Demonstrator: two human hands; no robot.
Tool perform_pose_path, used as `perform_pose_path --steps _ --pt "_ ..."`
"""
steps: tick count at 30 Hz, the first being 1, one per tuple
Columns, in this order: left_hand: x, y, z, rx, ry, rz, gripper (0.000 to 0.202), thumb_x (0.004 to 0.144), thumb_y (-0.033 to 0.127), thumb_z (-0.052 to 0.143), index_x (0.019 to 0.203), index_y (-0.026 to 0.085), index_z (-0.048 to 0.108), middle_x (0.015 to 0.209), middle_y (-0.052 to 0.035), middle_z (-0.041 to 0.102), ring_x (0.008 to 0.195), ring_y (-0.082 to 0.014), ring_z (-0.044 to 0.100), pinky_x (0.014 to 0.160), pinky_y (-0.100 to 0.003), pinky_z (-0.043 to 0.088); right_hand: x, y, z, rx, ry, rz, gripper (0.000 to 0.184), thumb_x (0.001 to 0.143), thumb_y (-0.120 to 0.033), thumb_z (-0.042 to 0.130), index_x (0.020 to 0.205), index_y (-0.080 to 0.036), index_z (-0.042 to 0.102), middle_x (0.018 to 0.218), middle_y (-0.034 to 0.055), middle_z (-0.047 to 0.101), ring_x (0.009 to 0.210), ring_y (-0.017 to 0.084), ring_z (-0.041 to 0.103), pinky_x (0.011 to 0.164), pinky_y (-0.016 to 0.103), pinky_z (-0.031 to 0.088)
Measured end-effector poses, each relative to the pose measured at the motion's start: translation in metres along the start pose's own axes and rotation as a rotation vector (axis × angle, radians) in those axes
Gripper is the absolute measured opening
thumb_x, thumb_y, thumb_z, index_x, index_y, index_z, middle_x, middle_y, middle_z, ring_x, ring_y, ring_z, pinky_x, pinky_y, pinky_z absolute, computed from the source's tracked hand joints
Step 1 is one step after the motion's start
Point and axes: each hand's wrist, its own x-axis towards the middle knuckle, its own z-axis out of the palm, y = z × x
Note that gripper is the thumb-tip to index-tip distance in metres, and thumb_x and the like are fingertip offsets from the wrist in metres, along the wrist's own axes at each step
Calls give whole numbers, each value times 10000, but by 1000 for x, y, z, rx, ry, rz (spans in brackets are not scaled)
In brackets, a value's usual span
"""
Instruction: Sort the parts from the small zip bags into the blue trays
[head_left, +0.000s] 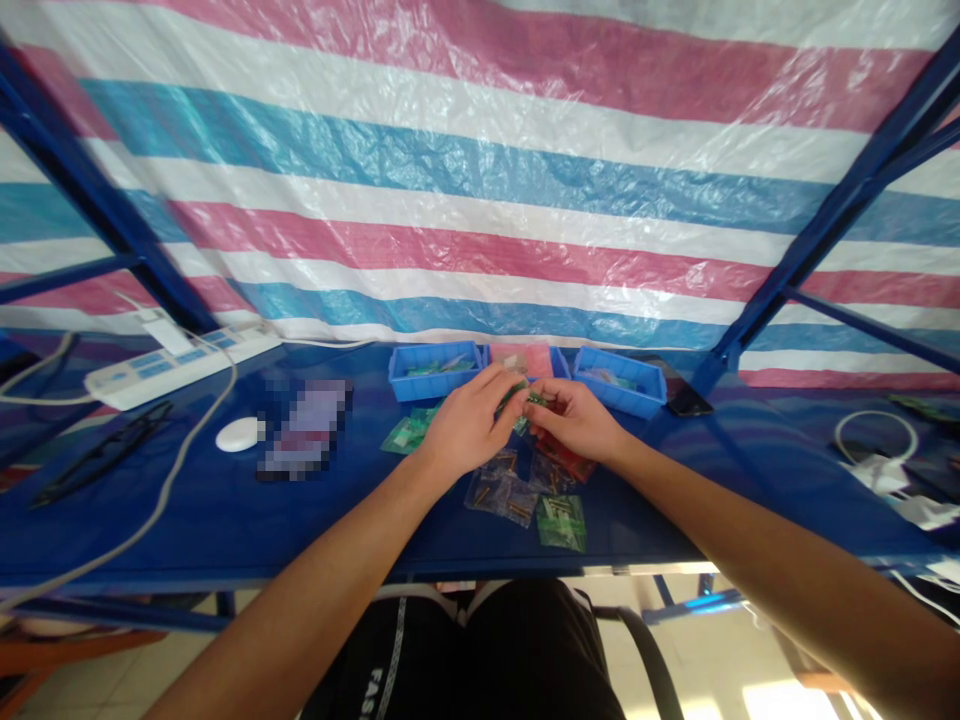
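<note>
My left hand [471,418] and my right hand [576,416] meet over the middle of the table, thumbs and fingers closed. Between them they pinch a small green plastic bag [522,412], partly hidden by the fingers. Just below lie several clear bags [501,490] with small brass-coloured pieces inside. A green bag with silvery pieces [562,522] is nearest the table's front edge. Beside my left wrist are more green bags [409,430]. A red bag [566,458] sits partly under my right hand.
Behind my hands stand blue bins, a left one [435,370] and a right one [621,380] with small bags, and a middle one holding pink material [529,358]. A phone [679,390], a power strip [187,365], a white round object [238,434] and cables rest on the blue table [360,510].
</note>
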Motion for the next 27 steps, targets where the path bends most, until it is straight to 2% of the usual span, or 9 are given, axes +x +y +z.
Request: perform_pose_path --steps 8,11,14,16,18,21,24,27 --pt "1 -5 4 -29 136 16 275 1125 269 514 1358 205 647 1254 -118 720 1189 -256 700 1030 -419 590 6 1 1 123 105 11 424 866 -589 836 1014 -209 721 796 7 725 612 150 639 569 276 529" --pt "2 -3 2 -32 127 14 337 1103 266 554 1433 215 603 1360 -130 678 1278 -272 662 1090 -447 579 7 -2 -1 192 154 19 421 835 -565 871 1001 -208 720 797 1 718 622 142 630 583 273 533" --pt "3 0 0 -35 119 60 495 1053 279 646 1533 244 531 1509 -148 585 1403 -302 585 1183 -506 528 8 -2 -6 299 174 20 454 836 -519 886 1141 -239 699 878 -10 736 634 129 626 602 268 544" --pt "5 2 0 -27 114 115 547 1017 277 704 1537 261 536 1554 -146 551 1454 -313 542 1228 -540 483 9 -1 -9 350 179 26 525 828 -498 899 1238 -263 673 937 -12 751 631 119 628 608 263 547" --pt "6 2 0 -20 83 161 538 989 272 745 1500 275 577 1578 -135 541 1480 -318 517 1243 -561 459 9 1 -11 365 180 41 554 817 -502 906 1260 -263 673 952 -9 758 617 113 628 602 256 540" --pt "7 0 1 -14 47 182 490 986 216 730 1457 294 620 1577 -115 564 1474 -314 529 1228 -576 464 8 3 -11 375 176 65 513 808 -518 905 1196 -244 712 913 -9 750 613 113 631 604 252 535" --pt "6 -4 2 -12 83 187 442 1014 144 654 1426 304 657 1487 -96 646 1403 -289 589 1196 -561 487 6 3 -7 368 150 87 445 835 -534 877 1130 -224 755 861 2 741 638 130 637 621 262 548" --pt "5 -7 2 -19 124 207 372 1037 178 652 1385 302 694 1380 -84 715 1329 -272 633 1166 -538 510 6 2 -5 337 119 97 429 870 -541 843 1159 -231 783 890 19 753 693 152 667 631 271 559"
